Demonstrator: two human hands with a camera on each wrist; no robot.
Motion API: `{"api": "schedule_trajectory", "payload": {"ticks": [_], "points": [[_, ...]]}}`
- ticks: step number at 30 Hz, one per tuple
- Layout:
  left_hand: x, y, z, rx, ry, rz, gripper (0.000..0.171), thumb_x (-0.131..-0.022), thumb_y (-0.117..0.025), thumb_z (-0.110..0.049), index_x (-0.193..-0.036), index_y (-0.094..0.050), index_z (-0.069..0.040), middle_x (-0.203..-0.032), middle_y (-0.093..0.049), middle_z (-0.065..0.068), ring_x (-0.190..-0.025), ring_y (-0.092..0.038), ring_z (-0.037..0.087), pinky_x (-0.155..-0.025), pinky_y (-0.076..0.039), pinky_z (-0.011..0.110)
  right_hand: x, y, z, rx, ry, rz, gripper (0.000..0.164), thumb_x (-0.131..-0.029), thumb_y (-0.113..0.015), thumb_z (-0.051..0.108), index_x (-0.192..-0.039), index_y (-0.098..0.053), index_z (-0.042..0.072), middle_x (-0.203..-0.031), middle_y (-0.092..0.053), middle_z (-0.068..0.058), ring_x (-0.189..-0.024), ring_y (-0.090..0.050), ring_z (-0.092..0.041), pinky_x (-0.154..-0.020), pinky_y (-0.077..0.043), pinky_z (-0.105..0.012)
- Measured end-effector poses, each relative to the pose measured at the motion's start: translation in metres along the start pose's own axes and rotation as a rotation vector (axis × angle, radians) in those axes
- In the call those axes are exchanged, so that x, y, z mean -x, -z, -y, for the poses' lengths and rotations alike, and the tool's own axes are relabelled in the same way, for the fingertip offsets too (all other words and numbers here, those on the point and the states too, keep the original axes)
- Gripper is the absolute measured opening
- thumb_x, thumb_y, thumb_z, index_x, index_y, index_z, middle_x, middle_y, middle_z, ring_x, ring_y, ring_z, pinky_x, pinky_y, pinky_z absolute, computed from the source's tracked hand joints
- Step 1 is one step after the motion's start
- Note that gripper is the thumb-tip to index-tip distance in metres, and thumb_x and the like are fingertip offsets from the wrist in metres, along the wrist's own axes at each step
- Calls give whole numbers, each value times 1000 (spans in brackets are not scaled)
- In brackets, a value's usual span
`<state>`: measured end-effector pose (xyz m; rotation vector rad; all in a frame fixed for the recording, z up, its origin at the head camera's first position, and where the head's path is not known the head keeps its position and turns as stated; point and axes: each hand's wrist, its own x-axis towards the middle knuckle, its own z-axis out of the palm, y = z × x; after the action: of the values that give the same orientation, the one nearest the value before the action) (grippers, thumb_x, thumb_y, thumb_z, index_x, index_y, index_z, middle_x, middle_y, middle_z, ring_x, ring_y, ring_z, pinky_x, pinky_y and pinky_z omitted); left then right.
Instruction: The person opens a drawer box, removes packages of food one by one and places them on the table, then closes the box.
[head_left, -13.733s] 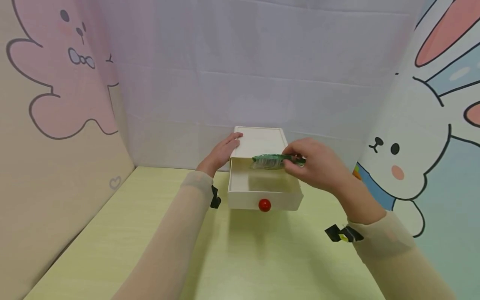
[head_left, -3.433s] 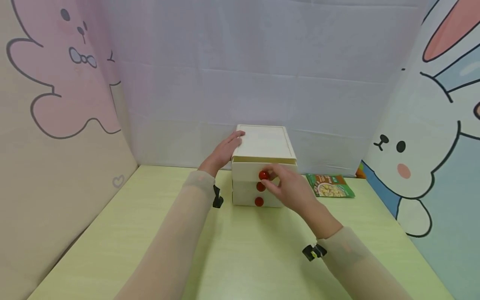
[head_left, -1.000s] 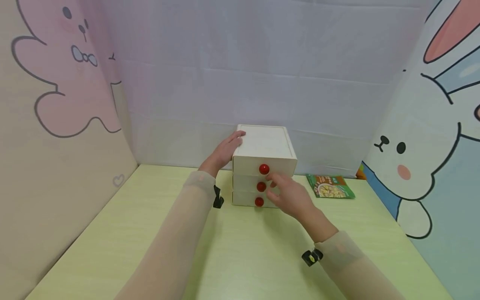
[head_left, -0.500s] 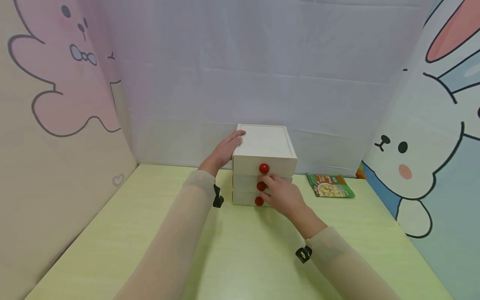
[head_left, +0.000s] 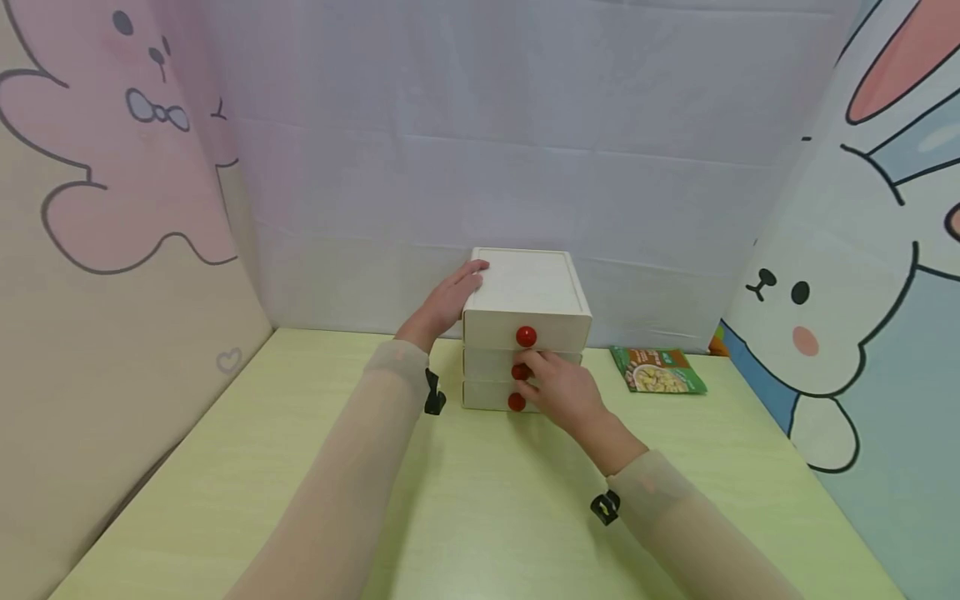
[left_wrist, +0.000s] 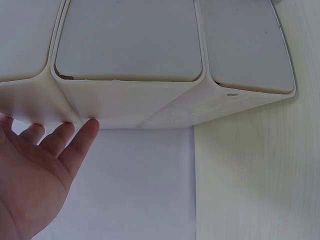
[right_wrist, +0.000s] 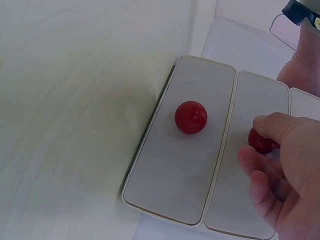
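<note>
A white three-drawer box (head_left: 528, 281) stands against the back wall, its drawers closed, each with a round red knob. My right hand (head_left: 567, 390) pinches the middle drawer's knob (right_wrist: 262, 142) between thumb and finger. Above it is the top knob (head_left: 527, 336); below is the bottom knob (right_wrist: 190, 117). My left hand (head_left: 444, 302) rests along the box's left upper edge. In the left wrist view its fingers (left_wrist: 80, 145) are spread and nearly straight, tips against the box's side. The drawers' insides are hidden.
A green and brown food packet (head_left: 660, 371) lies flat on the pale yellow-green table (head_left: 480, 517), right of the box. A white cloth wall (head_left: 525, 125) stands right behind. Cartoon-printed side walls (head_left: 832, 333) flank the table.
Earlier the top drawer stood pulled out, the right hand holding the packet over it. The packet now lies on the table, the top drawer is pushed in, and the right hand has moved down one knob.
</note>
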<state>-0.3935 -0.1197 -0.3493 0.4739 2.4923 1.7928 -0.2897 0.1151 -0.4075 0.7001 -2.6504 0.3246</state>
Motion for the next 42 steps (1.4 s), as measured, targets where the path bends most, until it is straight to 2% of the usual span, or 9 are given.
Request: {"api": "schedule_trajectory", "payload": {"ticks": [10, 18, 24, 33, 42], "points": [[-1, -1, 1, -2, -8, 0, 54, -117, -35, -44, -168, -43, -30, -180, -33, 5, -162, -38, 35, -125, -41, 63, 1, -1, 0, -27, 14, -24, 27, -100, -82, 25, -121, -71, 13, -119, -77, -8, -94, -74, -24, -70, -64, -44], [-1, -3, 1, -1, -4, -2, 54, -117, -34, -44, -168, -43, -29, -179, -34, 7, -161, -40, 36, -125, -41, 62, 3, 0, 3, 10, 36, -49, 25, -99, -83, 24, -117, -70, 13, -111, -77, -7, -85, -71, -22, -62, -60, -41], [0, -3, -1, -10, -7, 0, 54, -117, -34, -44, -168, -42, -29, -179, -35, 8, -160, -41, 37, -124, -42, 62, 4, -1, 1, 20, 52, -61, 25, -99, -84, 24, -118, -71, 14, -112, -77, -7, -83, -72, -22, -60, -59, -41], [0, -2, -3, -17, -3, -2, 54, -117, -35, -45, -168, -42, -31, -179, -34, 6, -160, -40, 37, -125, -41, 63, 5, -1, -4, 5, 73, -39, 28, -98, -85, 24, -125, -77, 21, -118, -77, -7, -95, -73, -26, -64, -62, -46], [1, -2, -1, -15, 2, -7, 53, -117, -35, -44, -168, -43, -31, -180, -33, 5, -162, -38, 36, -125, -41, 63, 4, 3, -1, 34, 76, -22, 28, -97, -86, 22, -124, -76, 21, -117, -76, -8, -94, -72, -25, -65, -63, -46]]}}
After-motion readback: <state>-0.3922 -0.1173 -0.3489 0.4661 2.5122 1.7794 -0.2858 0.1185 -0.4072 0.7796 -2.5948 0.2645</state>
